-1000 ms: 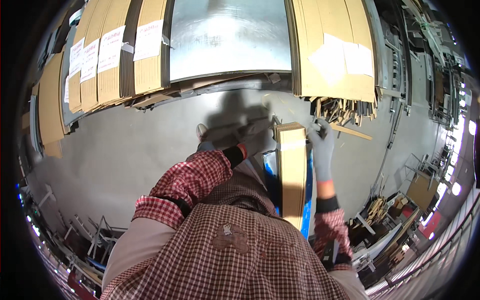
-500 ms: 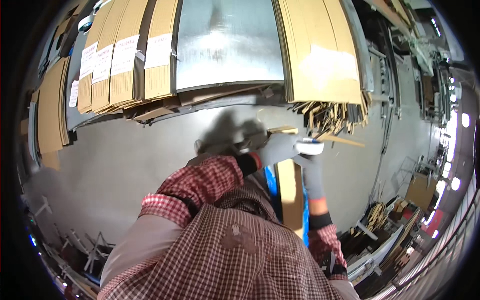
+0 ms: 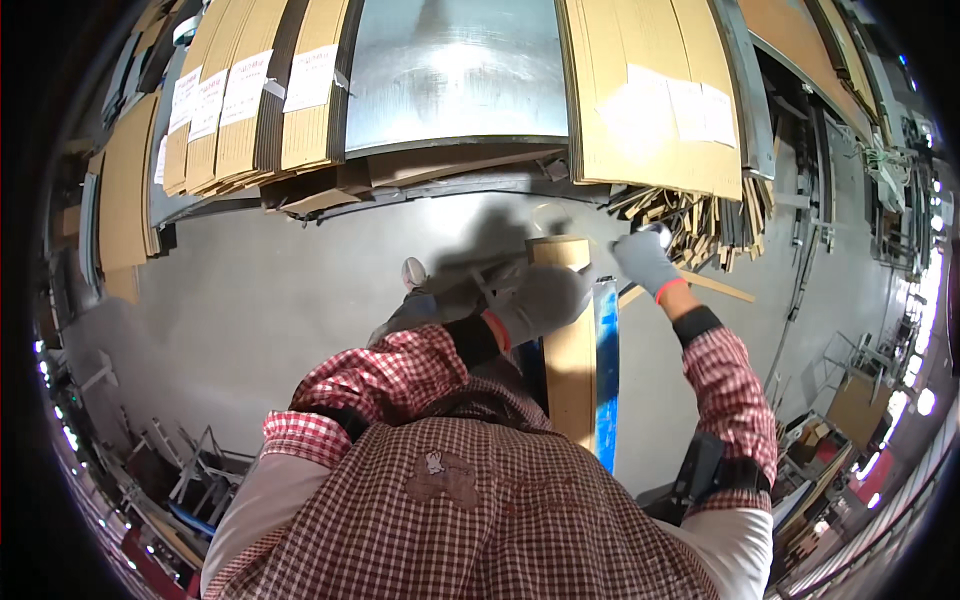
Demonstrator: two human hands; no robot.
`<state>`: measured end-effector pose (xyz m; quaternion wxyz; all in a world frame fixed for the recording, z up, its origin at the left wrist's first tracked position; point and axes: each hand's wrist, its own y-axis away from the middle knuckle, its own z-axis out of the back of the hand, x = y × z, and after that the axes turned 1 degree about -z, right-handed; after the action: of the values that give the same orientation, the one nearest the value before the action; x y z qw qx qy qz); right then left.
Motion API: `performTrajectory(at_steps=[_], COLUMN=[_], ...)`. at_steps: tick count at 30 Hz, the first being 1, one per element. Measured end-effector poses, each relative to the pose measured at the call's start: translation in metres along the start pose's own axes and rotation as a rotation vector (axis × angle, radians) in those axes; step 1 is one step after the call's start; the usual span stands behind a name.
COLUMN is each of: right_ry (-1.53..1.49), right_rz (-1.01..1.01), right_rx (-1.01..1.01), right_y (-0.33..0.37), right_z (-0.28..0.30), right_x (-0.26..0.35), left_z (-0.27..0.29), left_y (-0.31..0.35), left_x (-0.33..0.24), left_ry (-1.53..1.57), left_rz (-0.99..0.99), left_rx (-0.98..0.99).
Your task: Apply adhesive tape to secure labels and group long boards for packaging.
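A long, narrow tan cardboard piece (image 3: 570,385) lies lengthwise in front of me, on or against a worn blue support (image 3: 607,380). My left hand (image 3: 545,300), in a grey glove, lies across its upper part; blur and the glove hide how its fingers are set. Right of the far end, my right hand (image 3: 648,262), also gloved, is closed round what looks like a roll of tape (image 3: 657,234), white and partly covered by the fingers. That hand is apart from the cardboard.
Beyond, a metal-topped table (image 3: 455,90) carries stacked cardboard strips (image 3: 655,110) at right and labelled stacks (image 3: 245,110) at left. Loose cardboard scraps (image 3: 705,230) stick out below the right stack. Grey floor (image 3: 260,300) lies around, with frames and boards at the sides.
My right hand has moved away from my left, up and to the right, with the white roll. The left hand has shifted slightly within view, staying over the cardboard. The view has shifted a little.
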<state>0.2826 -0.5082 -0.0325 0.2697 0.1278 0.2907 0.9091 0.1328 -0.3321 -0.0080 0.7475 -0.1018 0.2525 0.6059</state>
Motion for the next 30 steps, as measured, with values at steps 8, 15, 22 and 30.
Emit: performTrajectory(at_steps=[8,15,22,30], right_ry=[-0.726,-1.303,-1.566,-1.639], right_rz=[-0.331,-0.308,-0.042,0.137], right_rx=[-0.530,-0.334,-0.256,-0.827], right_y=[0.033,0.110,0.118,-0.189], right_z=[0.011,0.052,0.059,0.247], right_x=[0.060,0.120,0.213,0.187], left_z=[0.040,0.084,0.310,0.130], left_y=[0.023,-0.022,-0.040,0.249], left_x=[0.049,0.146,0.223,0.251], left_ry=[0.987,1.133,0.828,1.061], left_rz=[0.512,0.353,-0.262,0.336], left_rx=[-0.109,-0.157,-0.831,-0.201])
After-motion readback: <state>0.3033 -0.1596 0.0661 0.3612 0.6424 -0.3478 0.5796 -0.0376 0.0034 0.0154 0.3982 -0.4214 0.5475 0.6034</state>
